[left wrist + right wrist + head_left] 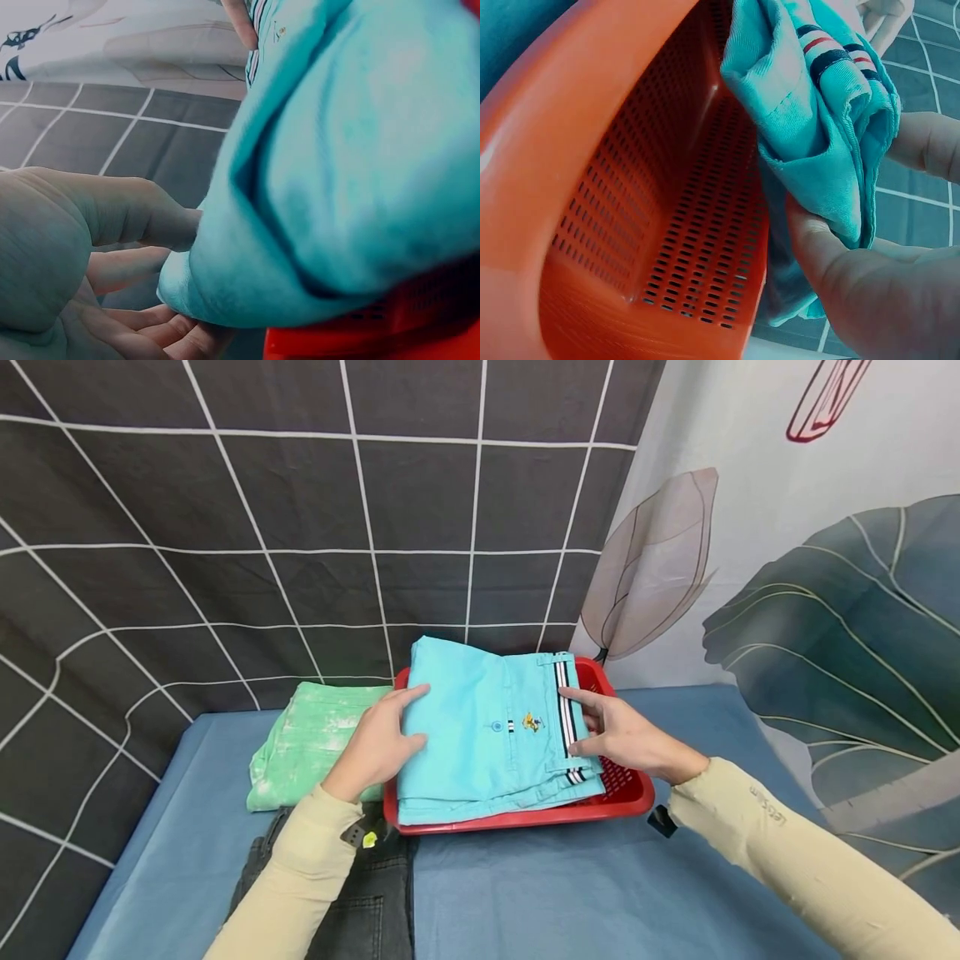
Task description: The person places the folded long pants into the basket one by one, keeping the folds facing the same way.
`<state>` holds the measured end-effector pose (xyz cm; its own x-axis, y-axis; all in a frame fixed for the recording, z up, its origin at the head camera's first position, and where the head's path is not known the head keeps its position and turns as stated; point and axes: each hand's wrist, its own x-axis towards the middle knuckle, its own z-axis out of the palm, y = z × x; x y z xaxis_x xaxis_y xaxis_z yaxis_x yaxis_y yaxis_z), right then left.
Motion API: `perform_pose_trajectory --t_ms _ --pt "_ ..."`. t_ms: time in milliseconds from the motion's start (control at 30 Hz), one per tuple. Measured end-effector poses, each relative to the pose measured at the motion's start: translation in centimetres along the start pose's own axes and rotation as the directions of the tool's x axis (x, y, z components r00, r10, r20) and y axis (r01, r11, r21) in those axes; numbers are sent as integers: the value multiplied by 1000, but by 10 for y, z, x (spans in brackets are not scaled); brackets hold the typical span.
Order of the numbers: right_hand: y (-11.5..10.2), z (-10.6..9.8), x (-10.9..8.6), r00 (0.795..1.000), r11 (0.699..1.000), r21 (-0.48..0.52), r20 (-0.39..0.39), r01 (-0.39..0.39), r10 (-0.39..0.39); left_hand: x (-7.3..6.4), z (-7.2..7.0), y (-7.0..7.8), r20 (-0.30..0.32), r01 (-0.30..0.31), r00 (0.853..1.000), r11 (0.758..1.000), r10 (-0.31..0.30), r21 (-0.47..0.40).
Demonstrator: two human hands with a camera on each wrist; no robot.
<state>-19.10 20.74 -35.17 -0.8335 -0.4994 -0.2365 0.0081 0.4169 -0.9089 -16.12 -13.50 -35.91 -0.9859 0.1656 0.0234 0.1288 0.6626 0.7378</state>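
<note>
A folded pair of turquoise trousers (472, 735), with a striped band and small embroidered motifs, lies over the red basket (630, 789). My left hand (378, 739) grips its left edge; in the left wrist view the thumb (142, 210) is on the near side and the fingers reach under the fold. At the opposite edge, by the stripes, my right hand (626, 735) pinches the cloth between thumb and fingers. The right wrist view shows the layered turquoise edge (817, 150) raised beside the basket's slotted inside (682, 225).
Left of the basket lies a folded green garment (307, 743) with pale blotches. Dark jeans (363, 902) are spread in front, partly under my left forearm. A blue cloth (570, 893) covers the surface. Behind stand a dark gridded curtain (300, 527) and a leaf-patterned one (750, 527).
</note>
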Motion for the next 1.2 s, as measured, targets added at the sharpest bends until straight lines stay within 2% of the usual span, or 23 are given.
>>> perform_pose_trajectory --t_ms 400,900,1033,1200 --pt "8 4 8 1000 1000 11 15 -18 18 1 6 -8 6 28 1000 999 -29 17" --pt "15 4 13 1000 1000 -19 30 0 1 2 12 -12 24 86 996 996 -87 35" --pt "15 4 14 1000 999 -37 30 1 1 3 12 -11 42 102 994 993 -104 55" --pt "16 4 14 1000 997 -74 24 -14 16 4 13 -10 57 88 994 990 -94 110"
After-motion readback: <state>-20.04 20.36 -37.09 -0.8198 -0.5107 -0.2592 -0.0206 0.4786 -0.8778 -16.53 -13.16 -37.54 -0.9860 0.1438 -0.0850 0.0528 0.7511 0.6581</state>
